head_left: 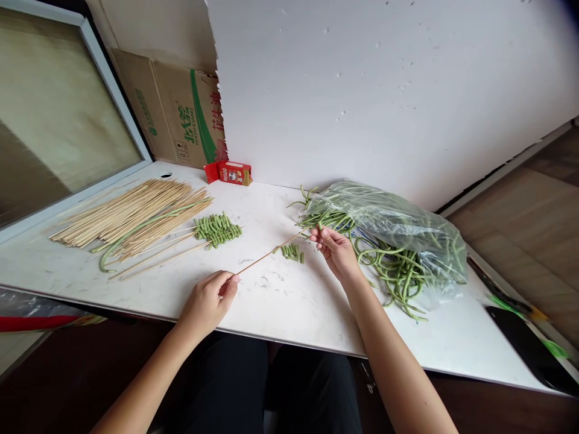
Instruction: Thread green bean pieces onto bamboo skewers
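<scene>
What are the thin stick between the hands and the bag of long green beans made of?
The stick looks like bamboo or wood: tan, slender, fairly matte; which one, I can't tell. The bag seems thin, glossy plastic: see-through, wrinkled, with bright highlights.

Stick: wood, thin, matt. Loose sticks: pale wood, dry, matt. Beans: smooth green skin with a faint sheen. Bag: clear plastic film, glossy, crinkled. Tabletop: white, smooth, lightly scuffed. Board: white, matt, pitted, ragged at the left edge. Carton: brown cardboard, matt, printed. Small box: red printed card, smooth. Trousers: dark cloth, matt.
</scene>
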The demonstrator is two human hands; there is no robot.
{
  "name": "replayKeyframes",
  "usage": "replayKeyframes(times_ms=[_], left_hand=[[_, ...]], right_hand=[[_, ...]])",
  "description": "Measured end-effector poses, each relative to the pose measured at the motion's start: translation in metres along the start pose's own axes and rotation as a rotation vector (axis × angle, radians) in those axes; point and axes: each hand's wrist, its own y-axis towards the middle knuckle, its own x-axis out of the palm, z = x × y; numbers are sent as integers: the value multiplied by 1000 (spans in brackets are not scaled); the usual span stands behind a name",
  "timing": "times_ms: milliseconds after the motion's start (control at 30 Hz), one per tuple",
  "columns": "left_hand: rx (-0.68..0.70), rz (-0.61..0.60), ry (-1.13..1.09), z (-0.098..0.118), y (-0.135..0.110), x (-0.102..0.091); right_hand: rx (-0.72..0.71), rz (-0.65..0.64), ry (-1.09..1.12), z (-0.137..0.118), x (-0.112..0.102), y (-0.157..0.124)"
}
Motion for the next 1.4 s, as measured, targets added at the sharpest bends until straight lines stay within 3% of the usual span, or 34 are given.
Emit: replayKeyframes(times_ms=[167,333,500,633,800,1400], left_hand=[[24,-7,23,2,12,-8],[156,-48,146,-7,60,-16],[250,12,243,-24,98,-1],[254,18,262,-33,97,9],[252,6,263,-33,92,7],[257,-21,321,-34,92,9]], right_hand=[[22,24,97,3,-1,1],[-7,145,167,3,-8,7],[5,178,213,2,-12,10],[31,135,211,3,-10,9],[7,59,172,0,-5,5],[27,45,58,-9,2,-3]])
